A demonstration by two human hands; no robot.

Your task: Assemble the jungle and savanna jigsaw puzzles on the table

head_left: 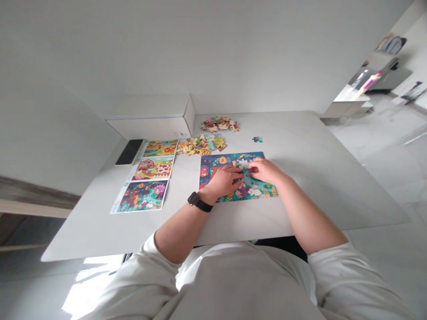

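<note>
A nearly whole jigsaw puzzle [255, 192] with a dark blue and teal animal scene lies flat on the table, with a pale gap near its upper middle. My left hand [226, 180], a black watch on its wrist, rests palm down on the puzzle with fingers stretched to the right. My right hand [265, 170] reaches in from the right, fingers pinched together on a teal puzzle piece [245, 170] just below the gap. The fingertips partly hide that piece, so whether it sits flush cannot be seen. One loose puzzle piece [257, 139] lies beyond the puzzle.
Two heaps of loose pieces, a yellowish one [203, 144] and a reddish one [220, 124], lie behind the puzzle. Left of it is a printed picture sheet [151, 175] with three scenes. A phone [130, 152] and a white box [150, 126] are at the back left, near the wall.
</note>
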